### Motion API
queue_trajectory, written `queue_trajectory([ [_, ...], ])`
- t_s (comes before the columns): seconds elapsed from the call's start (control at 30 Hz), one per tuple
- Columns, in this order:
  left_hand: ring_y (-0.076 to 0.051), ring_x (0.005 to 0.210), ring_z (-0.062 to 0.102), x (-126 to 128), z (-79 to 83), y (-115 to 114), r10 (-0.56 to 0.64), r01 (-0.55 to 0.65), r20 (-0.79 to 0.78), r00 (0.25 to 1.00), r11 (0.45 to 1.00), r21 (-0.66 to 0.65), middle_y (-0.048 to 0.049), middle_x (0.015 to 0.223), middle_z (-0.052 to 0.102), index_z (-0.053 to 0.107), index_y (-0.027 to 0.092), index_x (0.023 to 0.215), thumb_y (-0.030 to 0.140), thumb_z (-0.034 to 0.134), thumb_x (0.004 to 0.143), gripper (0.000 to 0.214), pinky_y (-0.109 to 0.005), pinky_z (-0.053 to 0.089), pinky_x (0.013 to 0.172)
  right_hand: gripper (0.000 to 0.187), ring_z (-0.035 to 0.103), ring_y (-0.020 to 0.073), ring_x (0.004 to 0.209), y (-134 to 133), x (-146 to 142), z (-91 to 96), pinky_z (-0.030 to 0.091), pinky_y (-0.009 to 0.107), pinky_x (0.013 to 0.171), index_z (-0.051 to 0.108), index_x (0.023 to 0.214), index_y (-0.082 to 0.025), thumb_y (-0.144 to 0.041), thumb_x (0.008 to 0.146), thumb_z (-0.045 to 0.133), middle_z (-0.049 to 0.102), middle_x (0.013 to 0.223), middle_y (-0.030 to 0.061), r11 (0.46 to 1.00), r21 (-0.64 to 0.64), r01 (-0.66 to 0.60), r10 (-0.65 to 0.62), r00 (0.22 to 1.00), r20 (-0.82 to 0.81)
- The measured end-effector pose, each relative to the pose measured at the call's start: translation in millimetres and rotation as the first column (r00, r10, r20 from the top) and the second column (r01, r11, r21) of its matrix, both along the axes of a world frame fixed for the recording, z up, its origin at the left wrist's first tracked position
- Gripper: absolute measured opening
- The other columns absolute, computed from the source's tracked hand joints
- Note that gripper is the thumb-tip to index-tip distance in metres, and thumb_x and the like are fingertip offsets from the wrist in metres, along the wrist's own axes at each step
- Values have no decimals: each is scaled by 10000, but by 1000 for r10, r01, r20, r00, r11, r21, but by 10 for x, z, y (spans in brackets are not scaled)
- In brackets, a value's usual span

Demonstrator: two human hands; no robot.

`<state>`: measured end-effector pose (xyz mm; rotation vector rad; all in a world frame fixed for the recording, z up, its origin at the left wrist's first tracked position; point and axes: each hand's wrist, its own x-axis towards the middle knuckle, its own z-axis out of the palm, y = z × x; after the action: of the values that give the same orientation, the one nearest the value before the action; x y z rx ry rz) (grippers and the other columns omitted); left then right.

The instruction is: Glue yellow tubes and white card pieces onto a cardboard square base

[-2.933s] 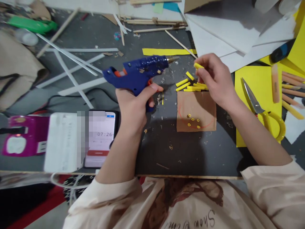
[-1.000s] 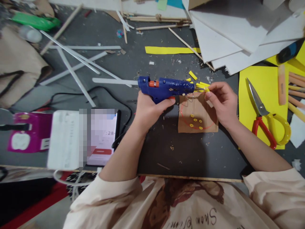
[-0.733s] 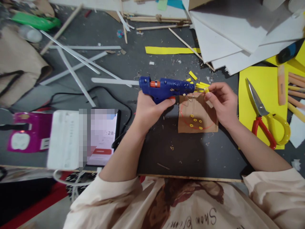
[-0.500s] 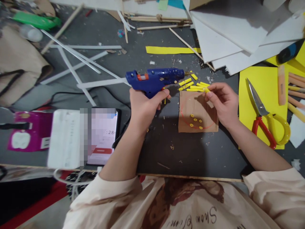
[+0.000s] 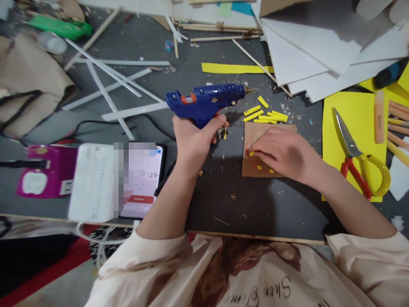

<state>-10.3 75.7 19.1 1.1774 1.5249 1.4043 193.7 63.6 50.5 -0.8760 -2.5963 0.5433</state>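
My left hand (image 5: 194, 143) is closed round the handle of a blue hot glue gun (image 5: 207, 102), whose nozzle points right and which has a long white glue stick in its back end. My right hand (image 5: 284, 155) reaches over a square of brown cardboard (image 5: 249, 170), its fingers pinching a small yellow tube (image 5: 252, 154) at the cardboard's left part. Below those fingers, small yellow rings (image 5: 259, 167) stand on the cardboard; the hand hides the others. Several short yellow tubes (image 5: 267, 120) lie just beyond the cardboard's far edge.
Scissors (image 5: 351, 149) with red and yellow handles lie on yellow sheet (image 5: 332, 128) at right. White boards (image 5: 306, 59) are stacked at the back right. Loose glue sticks (image 5: 108, 98) cross each other at left, above a lit phone (image 5: 143, 183). A black cord (image 5: 111, 121) runs behind the phone.
My right hand has moved left and down from the far right corner of the cardboard, carrying the yellow tube over the cardboard. The glue gun has shifted slightly left and away.
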Motion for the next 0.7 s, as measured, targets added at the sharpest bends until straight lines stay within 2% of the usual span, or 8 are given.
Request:
queue_trajectory([
  [0.17, -113, 490, 581, 0, -5, 15, 30, -31, 6, 1000, 999, 14, 30, 596, 599, 552, 192, 673, 225, 723, 625, 181, -208, 294, 319, 229, 547, 206, 773, -15, -54, 11, 388, 318, 685, 646, 791, -152, -133, 922, 459, 646, 765, 71, 997, 46, -61, 56, 992, 112],
  [0.3, -118, 505, 588, -6, -4, 18, 23, -23, 5, 1000, 1000, -5, 27, 596, 602, 537, 195, 685, 240, 733, 629, 209, -211, 289, 316, 205, 541, 194, 784, -38, -64, -14, 376, 310, 693, 635, 811, -147, -120, 927, 468, 654, 804, 71, 994, 56, -99, 90, 986, 140],
  [0.6, -116, 507, 580, -20, -5, 15, 7, -7, -5, 1000, 999, -38, 17, 593, 610, 554, 184, 675, 257, 740, 642, 203, -222, 305, 338, 205, 526, 199, 766, -51, -88, -14, 370, 316, 681, 636, 796, -161, -118, 926, 483, 637, 766, 54, 984, 130, -124, 92, 969, 228],
  [0.7, -116, 516, 586, -27, -24, 18, 4, -5, -19, 1000, 1000, -31, 17, 602, 608, 546, 182, 683, 253, 743, 642, 213, -218, 294, 339, 178, 536, 202, 781, -53, -111, 13, 376, 317, 690, 648, 814, -162, -106, 910, 509, 643, 774, 56, 983, 119, -137, 98, 953, 288],
])
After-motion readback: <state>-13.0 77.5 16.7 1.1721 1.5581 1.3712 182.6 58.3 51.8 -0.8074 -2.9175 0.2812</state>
